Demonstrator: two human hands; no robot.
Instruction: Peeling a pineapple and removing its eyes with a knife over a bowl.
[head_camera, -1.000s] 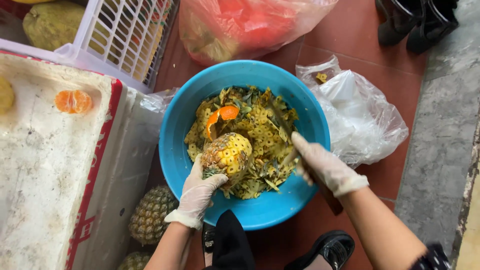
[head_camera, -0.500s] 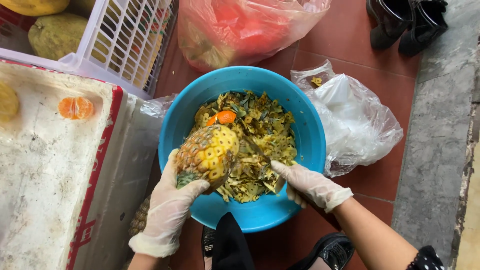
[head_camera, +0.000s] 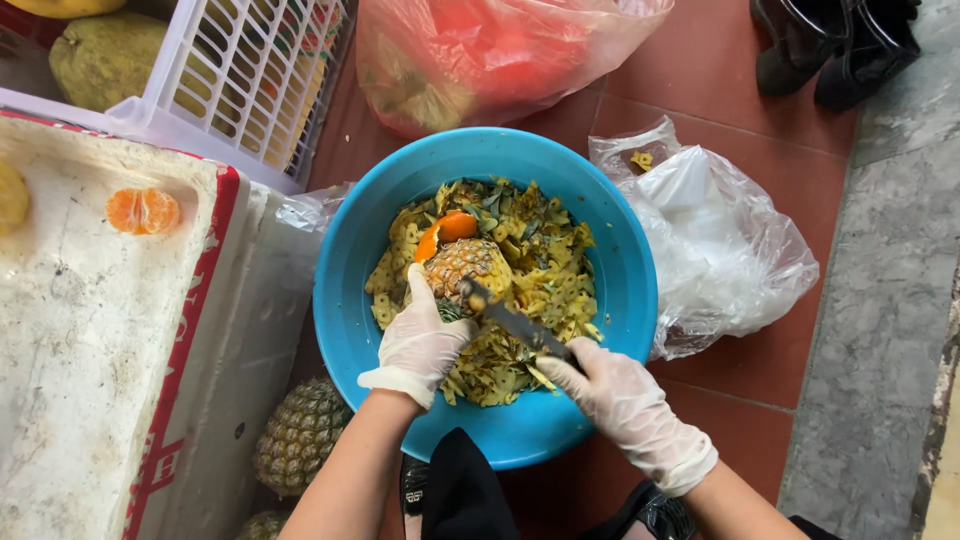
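My left hand (head_camera: 421, 340), in a white glove, grips a pineapple (head_camera: 467, 267) over a blue basin (head_camera: 345, 270) filled with pineapple peelings and a bit of orange peel (head_camera: 446, 230). A knife (head_camera: 510, 320) is held in my gloved right hand (head_camera: 622, 400), its blade laid against the near side of the pineapple. Both hands are above the basin's near half.
A whole pineapple (head_camera: 300, 435) lies on the red tile floor left of the basin. A white foam box (head_camera: 90, 330) with a peeled orange (head_camera: 143, 211) stands at left. A white crate (head_camera: 250, 75), a red plastic bag (head_camera: 490, 55), a clear bag (head_camera: 715, 250) and black shoes (head_camera: 835, 45) surround the basin.
The pineapple was lifted and turned toward the left rim, then brought back over the peelings. My right hand drew back toward me and now sets the knife blade against the fruit.
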